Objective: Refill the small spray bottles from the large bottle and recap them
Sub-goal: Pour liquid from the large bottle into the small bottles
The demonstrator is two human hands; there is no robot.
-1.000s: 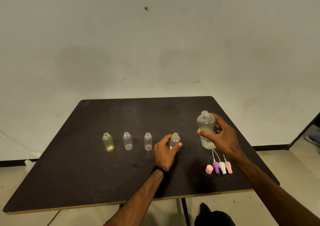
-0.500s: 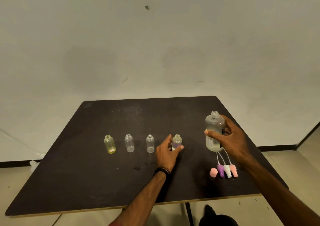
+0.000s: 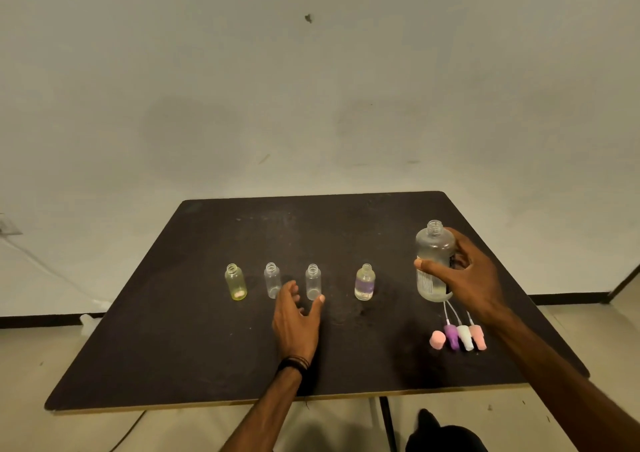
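— What do we have on the dark table [image 3: 207, 347]?

— We see four small bottles standing upright in a row, all uncapped: a yellow bottle [image 3: 236, 282] at the left end, then two clear bottles [image 3: 272, 280] [image 3: 313, 282], then a purple-banded bottle [image 3: 364, 282] set a little apart to the right. That last one seems to hold some liquid; we cannot tell about the clear ones.

— And the large bottle [image 3: 434, 261]?

— It stands upright at the right of the row, well apart from the purple-banded one, its neck open. Our right hand [image 3: 467, 278] has its grip clamped on it, thumb across the front and fingers curled round the far side. We cannot tell whether its base touches the table or hangs just above it.

— What is our left hand [image 3: 296, 316] doing?

— Its grip is apart, holding nothing. The fingers are spread and relaxed, with the thumb just beside the base of the second clear bottle and the fingertips near the first one. We cannot say for certain that it touches either. A dark band [image 3: 293, 363] sits on that wrist.

— Where are the caps?

— Four spray caps [image 3: 459, 337] lie side by side on the table near the right forearm, in front of the large bottle: pink, purple, white, pink. Thin white tubes run from three of them toward the large bottle.
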